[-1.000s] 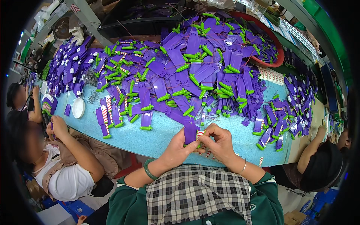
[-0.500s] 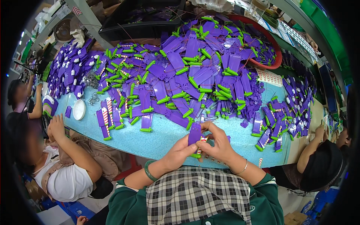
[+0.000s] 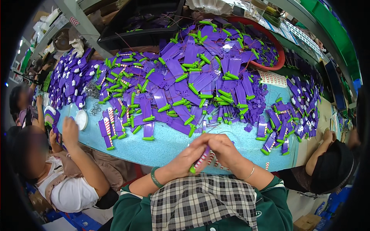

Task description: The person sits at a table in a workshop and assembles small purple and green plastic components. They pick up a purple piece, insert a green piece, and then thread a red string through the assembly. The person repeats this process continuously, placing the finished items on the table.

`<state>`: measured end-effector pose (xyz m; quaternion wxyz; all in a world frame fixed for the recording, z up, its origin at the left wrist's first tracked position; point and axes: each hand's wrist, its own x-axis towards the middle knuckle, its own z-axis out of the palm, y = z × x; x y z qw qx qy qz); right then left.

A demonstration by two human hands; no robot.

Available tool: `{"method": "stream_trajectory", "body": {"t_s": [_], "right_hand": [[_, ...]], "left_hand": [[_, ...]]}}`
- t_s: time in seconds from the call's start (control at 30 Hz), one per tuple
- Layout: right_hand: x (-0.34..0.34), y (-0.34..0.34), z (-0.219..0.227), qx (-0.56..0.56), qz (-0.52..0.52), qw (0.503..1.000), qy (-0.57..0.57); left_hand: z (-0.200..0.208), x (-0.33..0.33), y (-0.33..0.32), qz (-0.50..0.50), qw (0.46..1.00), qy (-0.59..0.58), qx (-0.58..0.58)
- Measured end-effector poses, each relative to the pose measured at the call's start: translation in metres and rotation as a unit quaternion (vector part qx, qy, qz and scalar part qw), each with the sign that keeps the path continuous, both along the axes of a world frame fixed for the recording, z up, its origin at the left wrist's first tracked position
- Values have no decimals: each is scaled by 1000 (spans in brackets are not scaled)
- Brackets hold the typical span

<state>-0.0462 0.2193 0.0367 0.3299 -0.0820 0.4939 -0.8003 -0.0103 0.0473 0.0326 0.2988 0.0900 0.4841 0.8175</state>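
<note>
Between my two hands is a flat purple plastic piece (image 3: 201,159) with a bright green end and a red-and-white striped strip along its edge. My left hand (image 3: 182,158) is closed round it, green end toward me. My right hand (image 3: 224,149) is folded over the piece from the other side, its fingers meeting those of the left and covering the upper part. Under the right wrist, striped strips (image 3: 216,164) lie at the table's near edge.
A big heap of similar purple-and-green pieces (image 3: 192,82) covers the blue table (image 3: 127,144). Beyond stand a black bin (image 3: 142,34) and a red basin (image 3: 280,57). A sticker sheet (image 3: 273,79) lies to the right. People (image 3: 73,181) sit on both sides; a white bowl (image 3: 81,119) stands left.
The piece has turned from flat and upright to tilted, its striped edge facing up. My right hand has closed over it, and both hands have come together.
</note>
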Motion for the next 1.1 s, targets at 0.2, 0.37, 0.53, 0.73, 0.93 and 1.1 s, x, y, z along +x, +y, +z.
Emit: {"method": "stream_trajectory", "body": {"t_s": [0.2, 0.37, 0.53, 0.73, 0.93, 1.1], "right_hand": [[-8, 15, 10, 58, -19, 998, 33], [-2, 4, 20, 46, -7, 997, -65], [-4, 6, 14, 57, 4, 997, -52], [-5, 8, 5, 51, 62, 993, -86], [15, 12, 16, 34, 83, 979, -180], [31, 47, 4, 22, 189, 976, -103]], "left_hand": [[9, -21, -21, 270, 705, 587, -292], [13, -17, -22, 221, 585, 700, -345], [6, -15, -17, 199, 562, 747, -296], [11, -11, -13, 188, 567, 762, -250], [10, -5, -12, 174, 583, 750, -260], [8, -8, -8, 148, 628, 713, -275]]}}
